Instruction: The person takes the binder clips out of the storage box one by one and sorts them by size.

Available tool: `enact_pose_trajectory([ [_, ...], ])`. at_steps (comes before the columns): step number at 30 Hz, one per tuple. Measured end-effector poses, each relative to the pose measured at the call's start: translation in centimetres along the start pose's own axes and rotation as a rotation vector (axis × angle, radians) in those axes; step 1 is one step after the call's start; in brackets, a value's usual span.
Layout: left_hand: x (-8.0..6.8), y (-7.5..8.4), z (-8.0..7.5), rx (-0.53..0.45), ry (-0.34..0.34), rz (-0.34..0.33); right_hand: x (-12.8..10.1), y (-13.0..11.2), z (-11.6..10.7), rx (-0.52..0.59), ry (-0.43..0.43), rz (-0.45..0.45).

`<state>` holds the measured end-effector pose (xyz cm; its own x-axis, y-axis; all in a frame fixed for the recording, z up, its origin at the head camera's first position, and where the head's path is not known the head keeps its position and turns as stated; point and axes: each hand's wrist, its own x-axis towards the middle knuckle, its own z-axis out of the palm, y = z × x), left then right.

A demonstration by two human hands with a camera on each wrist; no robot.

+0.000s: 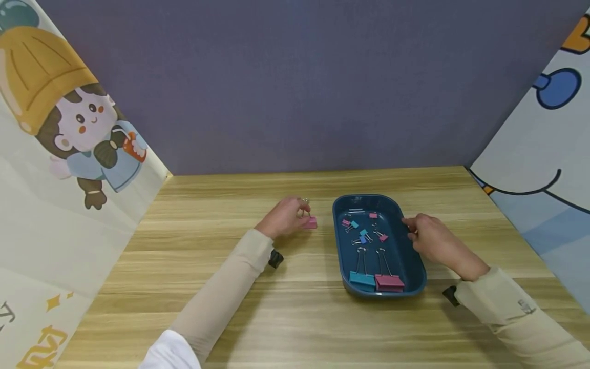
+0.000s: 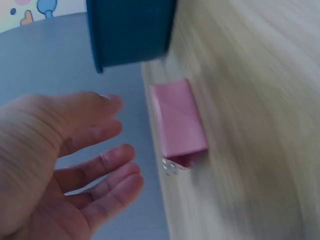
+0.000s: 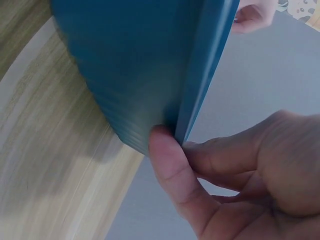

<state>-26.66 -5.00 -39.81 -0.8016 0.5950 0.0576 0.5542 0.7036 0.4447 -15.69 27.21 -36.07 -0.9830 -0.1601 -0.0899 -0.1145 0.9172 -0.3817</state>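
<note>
My left hand [image 1: 286, 218] hangs with fingers released beside the pink binder clip [image 1: 311, 222], left of the blue tray [image 1: 415, 266]. My right hand [image 1: 433, 238] pinches the tray's right rim.

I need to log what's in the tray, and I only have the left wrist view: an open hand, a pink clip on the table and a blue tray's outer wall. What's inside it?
Observer: Binder clips. At the near end of the tray lie a big teal clip and a big pink clip, side by side.
Operator: Any smaller ones?
Observer: Yes, several small clips in pink, teal and blue are scattered across the middle and far end.
Operator: Is the other hand on the tray?
Observer: The right hand pinches its right rim, with the thumb against the wall.
</note>
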Motion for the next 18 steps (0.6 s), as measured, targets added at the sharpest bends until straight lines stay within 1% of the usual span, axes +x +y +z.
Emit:
enact_pose_trajectory([
  [4,0.0,0.8,-0.4,-0.025,0.023,0.07,0.1,0.0,0.1,0.008,-0.008,0.018],
  [7,-0.1,1.4,-0.5,-0.014,0.06,0.122,0.1,0.0,0.2,0.007,-0.007,0.019],
  [11,-0.2,2.6,-0.6,0.028,0.108,0.187,0.2,0.1,0.2,0.01,0.002,0.01],
  [14,-0.3,3.7,-0.7,0.043,0.117,0.229,0.1,0.2,0.1,0.017,0.005,0.008],
  [18,-0.6,5.0,-0.7,0.064,0.104,0.28,0.0,0.3,0.1,0.022,0.004,-0.001],
])
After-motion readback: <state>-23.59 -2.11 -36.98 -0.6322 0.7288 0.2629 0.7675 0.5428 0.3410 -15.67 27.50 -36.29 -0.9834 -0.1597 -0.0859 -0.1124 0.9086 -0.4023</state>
